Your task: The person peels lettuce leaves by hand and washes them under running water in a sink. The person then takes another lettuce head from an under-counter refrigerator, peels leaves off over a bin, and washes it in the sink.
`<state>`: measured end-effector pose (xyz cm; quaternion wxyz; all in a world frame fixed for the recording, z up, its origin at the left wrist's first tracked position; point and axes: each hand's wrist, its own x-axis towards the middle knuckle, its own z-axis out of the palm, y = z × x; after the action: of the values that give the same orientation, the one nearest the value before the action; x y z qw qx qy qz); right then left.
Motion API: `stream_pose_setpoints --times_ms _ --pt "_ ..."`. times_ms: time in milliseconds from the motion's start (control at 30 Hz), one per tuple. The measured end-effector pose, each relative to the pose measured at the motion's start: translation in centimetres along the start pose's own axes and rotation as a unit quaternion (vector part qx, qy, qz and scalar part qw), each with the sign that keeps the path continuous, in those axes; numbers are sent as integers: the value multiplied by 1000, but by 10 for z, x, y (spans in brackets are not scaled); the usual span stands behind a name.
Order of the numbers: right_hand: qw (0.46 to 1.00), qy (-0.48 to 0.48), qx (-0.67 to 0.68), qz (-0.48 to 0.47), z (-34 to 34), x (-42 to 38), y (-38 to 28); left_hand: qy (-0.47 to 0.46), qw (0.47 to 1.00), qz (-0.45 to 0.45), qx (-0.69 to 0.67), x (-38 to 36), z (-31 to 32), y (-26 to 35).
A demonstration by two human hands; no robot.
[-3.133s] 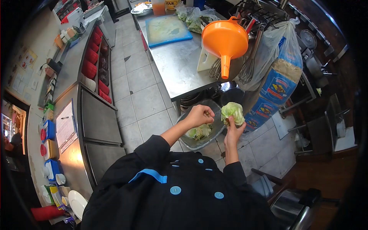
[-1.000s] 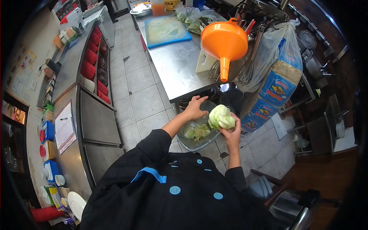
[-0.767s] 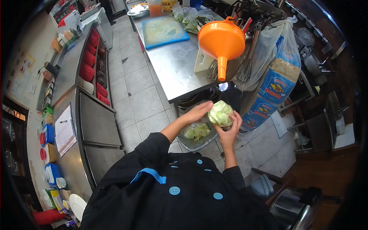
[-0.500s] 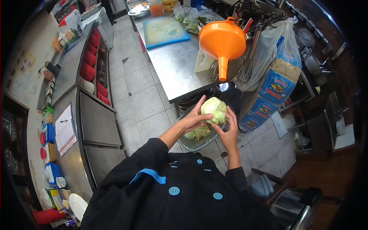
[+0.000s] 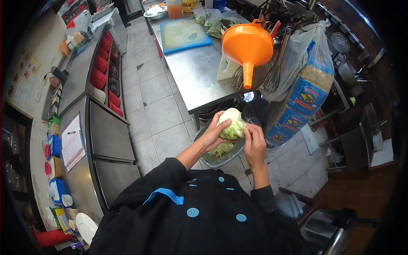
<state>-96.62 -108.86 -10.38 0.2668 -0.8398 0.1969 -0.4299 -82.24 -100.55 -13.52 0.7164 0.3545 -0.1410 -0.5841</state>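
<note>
A pale green head of lettuce (image 5: 232, 122) is held in front of me at the height of my waist. My left hand (image 5: 212, 134) wraps around its left side, thumb across the front. My right hand (image 5: 255, 146) is closed in a pinch at the lettuce's right edge, where a leaf or the stem end shows; the exact grip is partly hidden by the fingers. Right below both hands stands a grey plastic bin (image 5: 227, 160) with loose lettuce leaves (image 5: 222, 148) inside.
Ahead is a steel table (image 5: 199, 80) carrying a blue-edged cutting board (image 5: 185, 36) and bagged greens (image 5: 212, 23). An orange funnel (image 5: 247, 44) and whisks (image 5: 276, 72) hang at its right corner, beside blue-printed packages (image 5: 297, 106). A steel counter (image 5: 112, 127) runs along the left.
The lettuce has been turned in my left hand and now shows another side. My right hand has shifted from cupping it to pinching its right edge.
</note>
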Motion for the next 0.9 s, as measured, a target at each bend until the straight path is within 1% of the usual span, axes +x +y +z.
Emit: stream_pose_setpoints --times_ms 67,200,233,267,300,333,367,400,433,467,500,533,567,600,633,667,700,767,833,900 --pt "999 5 26 30 1 -5 -2 2 1000 9 1 -1 -1 0" --pt "997 7 43 59 3 -12 4 11 1000 24 -16 -2 -6 -4" --pt "984 9 121 134 6 -15 10 0 999 25 -29 -3 -7 -4" --pt "958 11 197 208 7 -17 15 -12 999 26 -42 -5 -9 -4" --pt "958 11 196 208 4 -20 19 -12 999 26 -42 -6 -11 -3" --pt "910 24 305 281 0 -16 15 -28 999 32 -15 -7 -14 0" --pt "843 37 408 347 -4 -14 14 -43 998 38 13 -8 -16 2" --pt "819 53 461 337 -6 -13 16 -43 998 39 13 -9 -19 5" --pt "819 52 461 337 -8 -12 21 -46 997 44 48 -10 -21 8" --pt "872 24 386 300 -11 -12 30 -48 994 48 84 -11 -22 9" --pt "916 -4 306 259 -13 -11 35 -48 994 48 84 -12 -21 9" --pt "948 -58 211 231 -17 -9 33 -29 993 58 99 -12 -22 9" --pt "948 -57 211 232 -22 -5 23 -10 991 68 113 -12 -22 9" --pt "971 -83 140 177 -26 -1 10 -12 991 66 114 -12 -23 10" --pt "984 -109 67 121 -26 2 1 -1 959 134 251 -13 -22 12" --pt "986 -127 42 96 -22 2 -5 11 903 200 380 -14 -20 14" --pt "986 -127 42 96 -18 1 -7 11 903 199 381 -14 -18 14" --pt "981 -174 -11 88 -8 -1 -5 19 886 242 395 -17 -12 17" --pt "980 -176 -2 90 -6 -1 -1 10 891 228 392 -20 -10 24" --pt "986 -150 1 76 -8 -1 3 4 896 213 389 -21 -15 26"
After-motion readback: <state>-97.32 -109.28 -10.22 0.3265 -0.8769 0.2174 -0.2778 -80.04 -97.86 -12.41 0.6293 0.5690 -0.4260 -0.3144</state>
